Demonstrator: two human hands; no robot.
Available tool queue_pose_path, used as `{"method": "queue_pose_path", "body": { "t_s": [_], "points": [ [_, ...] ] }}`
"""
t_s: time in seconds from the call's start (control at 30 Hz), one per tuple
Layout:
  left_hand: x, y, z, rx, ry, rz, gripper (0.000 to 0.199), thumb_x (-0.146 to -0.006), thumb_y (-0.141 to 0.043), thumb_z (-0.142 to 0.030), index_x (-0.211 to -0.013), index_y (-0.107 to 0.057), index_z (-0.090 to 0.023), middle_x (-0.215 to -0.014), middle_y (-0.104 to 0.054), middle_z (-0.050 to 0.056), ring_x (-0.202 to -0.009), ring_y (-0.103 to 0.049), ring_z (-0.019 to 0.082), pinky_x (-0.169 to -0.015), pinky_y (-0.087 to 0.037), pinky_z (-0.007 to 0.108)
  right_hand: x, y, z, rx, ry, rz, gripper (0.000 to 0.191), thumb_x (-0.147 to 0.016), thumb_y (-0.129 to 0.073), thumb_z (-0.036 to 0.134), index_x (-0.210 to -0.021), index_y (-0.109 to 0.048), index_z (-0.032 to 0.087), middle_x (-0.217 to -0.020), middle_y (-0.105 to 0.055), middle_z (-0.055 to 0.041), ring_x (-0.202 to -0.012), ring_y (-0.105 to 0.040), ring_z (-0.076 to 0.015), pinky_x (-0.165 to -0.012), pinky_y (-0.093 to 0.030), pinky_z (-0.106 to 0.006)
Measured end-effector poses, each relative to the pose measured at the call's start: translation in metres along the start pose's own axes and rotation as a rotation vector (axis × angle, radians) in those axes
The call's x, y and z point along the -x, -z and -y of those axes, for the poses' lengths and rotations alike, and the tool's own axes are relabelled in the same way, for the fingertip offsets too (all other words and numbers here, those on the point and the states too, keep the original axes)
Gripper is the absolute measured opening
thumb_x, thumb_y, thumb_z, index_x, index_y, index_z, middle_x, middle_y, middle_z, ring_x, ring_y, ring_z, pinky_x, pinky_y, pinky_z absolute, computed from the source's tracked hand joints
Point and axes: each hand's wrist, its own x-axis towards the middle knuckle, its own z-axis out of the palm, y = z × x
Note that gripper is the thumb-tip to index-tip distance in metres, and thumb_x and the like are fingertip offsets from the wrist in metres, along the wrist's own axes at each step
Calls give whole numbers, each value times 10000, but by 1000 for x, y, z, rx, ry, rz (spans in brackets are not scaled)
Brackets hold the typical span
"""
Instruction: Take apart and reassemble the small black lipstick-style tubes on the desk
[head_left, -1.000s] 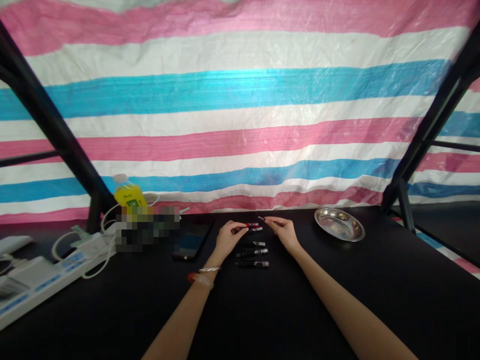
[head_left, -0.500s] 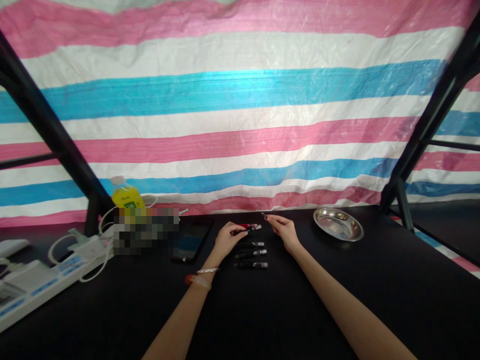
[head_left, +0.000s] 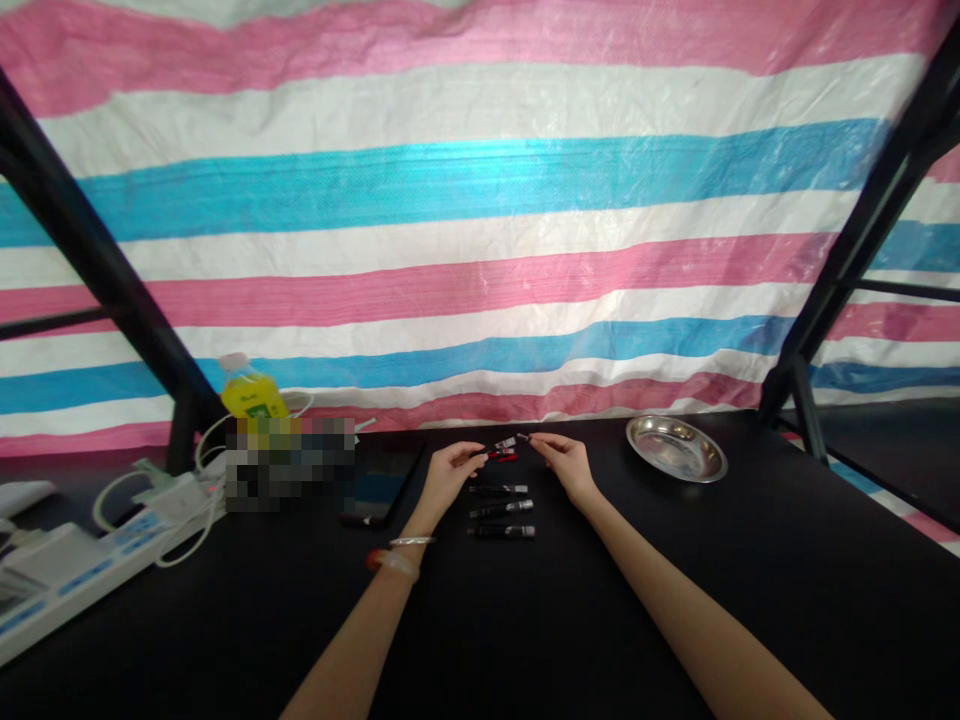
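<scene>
My left hand (head_left: 450, 474) pinches a slim black, pen-like stick with a silver end (head_left: 505, 442), raised slightly above the table. Just below it lies a red one (head_left: 508, 457), partly covered by the fingers and the held stick. My right hand (head_left: 568, 464) closes its fingertips on a small dark piece with a pale tip (head_left: 523, 436), too small to name; it points toward the stick in my left hand, with a narrow gap between. Nearer to me, black sticks with silver ends lie in a column: the top (head_left: 499, 490), the middle (head_left: 501, 509) and the bottom one (head_left: 502, 532).
A shallow metal dish (head_left: 677, 449) stands to the right. On the left are a dark tablet-like slab (head_left: 382, 482), a bottle of yellow liquid (head_left: 253, 398), a blurred-out patch and a white power strip (head_left: 105, 565) with cables. A striped sheet (head_left: 480, 280) hangs behind the black table.
My left hand has lifted the black stick upward, away from the red one, which now shows more. My right hand has shifted slightly, its small piece now closer to the stick.
</scene>
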Motion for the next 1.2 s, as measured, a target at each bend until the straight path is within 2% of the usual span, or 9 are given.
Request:
{"method": "queue_pose_path", "body": {
  "t_s": [0.17, 0.27, 0.4, 0.53, 0.63, 0.73, 0.87, 1.0, 1.2],
  "points": [
    [0, 0, 0, 0, -14, -2, 284, -634, -702, -318, -849, -673, -135, -722, -705, 43, -652, -637, 170, -552, -489, 246, 2, -2, 3, 41, 19, 8, 295, -584, -731, 390, -768, -748, 160, -610, -662, -18, -427, -387, -74, -419, -286, -224],
    [0, 0, -2, -26, -31, 2, 286, -630, -708, -316, -846, -675, -130, -718, -704, 44, -599, -617, 153, -547, -476, 248, 2, -2, 3, 87, 48, 9, 283, -599, -722, 383, -772, -749, 160, -585, -653, -12, -431, -398, -83, -425, -299, -230],
    [1, -1, -5, -70, -71, -9, 262, -623, -722, -315, -816, -689, -141, -789, -717, 59, -713, -645, 184, -667, -495, 280, 2, -1, 0, 139, 112, -16, 301, -646, -696, 394, -814, -746, 150, -551, -638, -8, -424, -405, -91, -418, -306, -232],
    [3, -3, -6, -72, -57, 2, 261, -623, -729, -309, -824, -702, -144, -821, -724, 68, -750, -653, 198, -704, -496, 293, 7, -4, 1, 215, 205, -37, 291, -706, -653, 388, -847, -743, 150, -608, -672, -28, -443, -454, -110, -426, -357, -241],
    [4, -3, -7, -14, -4, 29, 313, -621, -737, -304, -883, -708, -136, -799, -728, 68, -711, -653, 189, -675, -498, 289, 16, -7, 7, 324, 317, 33, 269, -784, -578, 360, -912, -732, 179, -765, -716, -50, -507, -537, -132, -500, -446, -257],
    [5, -3, -8, 85, 69, 24, 337, -631, -742, -319, -906, -707, -127, -720, -721, 56, -650, -641, 164, -641, -496, 274, 25, -9, 16, 447, 457, 142, 304, -842, -503, 324, -1076, -672, 226, -993, -701, -54, -628, -613, -143, -638, -506, -273],
    [4, -1, -11, 337, 203, 1, 270, -667, -735, -332, -828, -699, -118, -728, -712, 62, -612, -625, 122, -604, -490, 229, 33, -9, 23, 569, 515, 185, 415, -868, -472, 320, -1265, -533, 217, -877, -705, -42, -604, -603, -135, -665, -513, -273],
    [1, 2, -15, 615, 324, -39, 171, -727, -701, -264, -768, -681, -99, -652, -667, 45, -545, -589, 81, -546, -479, 186, 32, -8, 23, 570, 558, 176, 386, -861, -485, 330, -1211, -577, 197, -931, -698, -62, -622, -598, -138, -685, -516, -285],
    [-3, 12, -18, 902, 376, -115, 107, -823, -591, -190, -791, -650, -107, -608, -613, 11, -498, -551, 57, -464, -447, 150, 29, -9, 19, 528, 567, 153, 316, -854, -501, 338, -1117, -635, 224, -1016, -691, -58, -615, -585, -134, -676, -515, -287]
  ]
}}
